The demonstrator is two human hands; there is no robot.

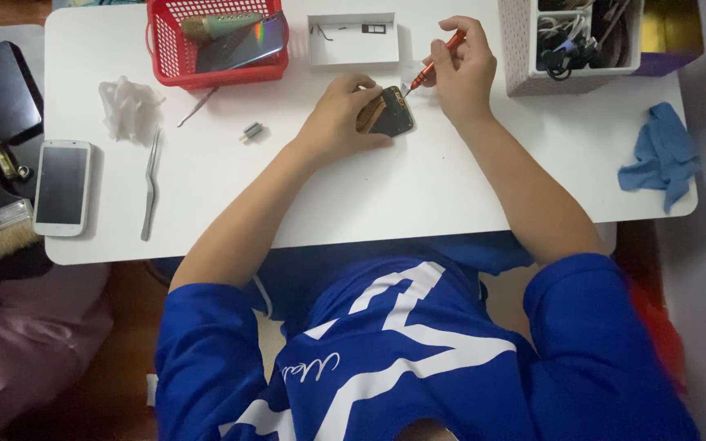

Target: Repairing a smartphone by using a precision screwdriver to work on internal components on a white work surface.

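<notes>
The opened phone (387,112) lies near the far middle of the white worktop (369,196), just in front of the shallow white tray (354,39), back cover off and dark inner parts showing. It looks small, flat, stiff and light, and probably fragile: the exposed inside is best left untouched, so the safe hold is by its outer edges, pressed flat against the worktop. The left hand (338,122) does about that, fingers curled over the phone's left side and pinning it down. The right hand (461,69) is closed in a fine pinch around one orange-handled precision screwdriver (435,64), its thin tip angled down toward the phone's top corner. The driver is slim and smooth, so I judge it easy to let slip.

Counting out from the opened phone: to its left lie one small grey part (252,131), one thin metal pick (198,106), one pair of tweezers (151,184), one crumpled clear wrapper (128,106), and one white smartphone (62,187) at the worktop's left edge. Behind and left of the phone stands one red basket (175,53) holding a shiny panel. Behind and right is one white organiser box (525,49) of cables. Far right lies one blue cloth (659,155). Beyond the worktop's left edge lie one dark phone (6,90) and one brush (8,229).
</notes>
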